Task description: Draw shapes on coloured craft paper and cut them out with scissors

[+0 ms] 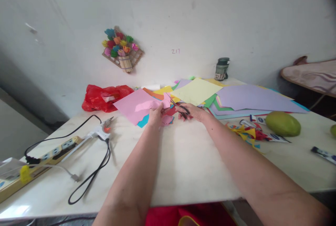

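Between the thumb and fingers of my left hand [156, 112] is a piece of pink paper [145, 105] with an uneven cut edge. My right hand [193, 112] grips the black handles of a pair of scissors [184, 109], whose blades point up and left toward the pink paper's right part. Whether the blades are apart is too small to tell. Behind and under both hands lie coloured sheets, among them a pink sheet [133, 103], a pale yellow sheet [196, 91] and a lilac sheet [252, 96]. Small pink and blue scraps lie just below my left hand.
A red plastic bag [97, 98] is at the back left. A glue gun [103, 131] with its cord and a power strip [60, 150] lie on the left. Rightward are paper scraps [245, 133], tubes, a green mango [282, 124] and, farther back, a bottle [222, 68].
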The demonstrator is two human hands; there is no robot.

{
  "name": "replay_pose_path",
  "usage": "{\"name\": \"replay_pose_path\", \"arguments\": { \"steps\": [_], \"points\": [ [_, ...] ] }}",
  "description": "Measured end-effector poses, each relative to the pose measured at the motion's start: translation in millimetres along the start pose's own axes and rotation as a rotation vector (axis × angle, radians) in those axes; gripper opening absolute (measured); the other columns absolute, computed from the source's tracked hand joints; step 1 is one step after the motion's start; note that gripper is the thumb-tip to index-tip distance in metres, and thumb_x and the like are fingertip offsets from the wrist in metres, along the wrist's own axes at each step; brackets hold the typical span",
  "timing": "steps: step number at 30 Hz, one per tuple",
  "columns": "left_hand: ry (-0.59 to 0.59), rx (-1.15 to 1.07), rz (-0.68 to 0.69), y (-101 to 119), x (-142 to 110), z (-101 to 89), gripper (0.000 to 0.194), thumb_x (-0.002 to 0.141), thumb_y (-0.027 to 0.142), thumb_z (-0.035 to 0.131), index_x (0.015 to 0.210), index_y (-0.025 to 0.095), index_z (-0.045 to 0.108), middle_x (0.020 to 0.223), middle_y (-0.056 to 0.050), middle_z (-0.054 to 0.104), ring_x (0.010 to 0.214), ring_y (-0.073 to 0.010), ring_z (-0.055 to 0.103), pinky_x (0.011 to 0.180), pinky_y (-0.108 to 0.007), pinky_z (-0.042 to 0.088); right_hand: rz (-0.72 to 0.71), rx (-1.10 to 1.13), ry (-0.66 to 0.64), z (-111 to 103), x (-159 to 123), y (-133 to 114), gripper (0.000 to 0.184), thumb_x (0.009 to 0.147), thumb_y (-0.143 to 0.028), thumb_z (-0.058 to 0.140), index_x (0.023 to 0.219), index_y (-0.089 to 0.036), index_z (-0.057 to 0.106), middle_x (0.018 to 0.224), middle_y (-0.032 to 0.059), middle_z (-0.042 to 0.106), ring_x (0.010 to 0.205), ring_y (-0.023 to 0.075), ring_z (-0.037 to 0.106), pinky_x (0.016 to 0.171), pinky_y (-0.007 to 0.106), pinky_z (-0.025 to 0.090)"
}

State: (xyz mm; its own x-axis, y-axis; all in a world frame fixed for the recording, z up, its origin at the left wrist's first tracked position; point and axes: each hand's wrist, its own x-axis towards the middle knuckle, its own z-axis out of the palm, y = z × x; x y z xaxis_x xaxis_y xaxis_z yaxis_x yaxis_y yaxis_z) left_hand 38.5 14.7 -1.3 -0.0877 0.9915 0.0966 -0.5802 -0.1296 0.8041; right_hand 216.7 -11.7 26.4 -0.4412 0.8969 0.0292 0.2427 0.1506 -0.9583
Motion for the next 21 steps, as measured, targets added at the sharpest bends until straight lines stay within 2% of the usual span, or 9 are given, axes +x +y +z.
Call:
{"name": "replay_pose_path", "arguments": {
  "steps": [5,11,18,21],
  "points": [
    [-0.035,-0.004,-0.018,0.7,-2.1,0.9,0.011,0.074,0.015,0.066,0.069,0.008,0.059,0.064,-0.005,0.064,0.061,-0.0126,0.064,0.070,-0.027,0.055,-0.014,-0.041,-0.007,3.4,-1.0,-3.1,0.037,0.077,-0.052,0.055,0.071,-0.015,0.051,0.059,0.0012,0.061,0.041,0.0063,0.049,0.034,0.017,0.027],
    [-0.042,0.015,-0.044,5.5,-8.0,4.4,0.011,0.073,0.013,0.066,0.067,0.008,0.058,0.061,-0.003,0.062,0.057,-0.0102,0.062,0.068,-0.025,0.055,-0.006,-0.047,0.012,4.3,0.8,-0.9,0.033,0.077,-0.048,0.056,0.070,-0.016,0.049,0.056,-0.0012,0.057,0.040,0.0063,0.049,0.033,0.018,0.027],
    [-0.020,0.043,-0.061,5.6,-8.3,4.1,0.009,0.076,0.012,0.062,0.069,0.009,0.058,0.063,-0.004,0.063,0.061,-0.0116,0.063,0.069,-0.025,0.055,-0.009,-0.043,0.029,5.3,5.4,4.5,0.031,0.075,-0.043,0.058,0.066,-0.017,0.044,0.051,-0.0043,0.050,0.037,0.0054,0.044,0.032,0.018,0.026],
    [-0.039,0.033,-0.056,4.1,-5.2,1.1,0.009,0.076,0.013,0.062,0.069,0.010,0.057,0.064,-0.004,0.063,0.063,-0.0124,0.064,0.071,-0.027,0.055,-0.035,0.018,0.035,6.4,8.4,7.7,0.031,0.072,-0.040,0.060,0.062,-0.018,0.041,0.048,-0.0064,0.045,0.036,0.0046,0.039,0.034,0.018,0.030]
  ]
}}
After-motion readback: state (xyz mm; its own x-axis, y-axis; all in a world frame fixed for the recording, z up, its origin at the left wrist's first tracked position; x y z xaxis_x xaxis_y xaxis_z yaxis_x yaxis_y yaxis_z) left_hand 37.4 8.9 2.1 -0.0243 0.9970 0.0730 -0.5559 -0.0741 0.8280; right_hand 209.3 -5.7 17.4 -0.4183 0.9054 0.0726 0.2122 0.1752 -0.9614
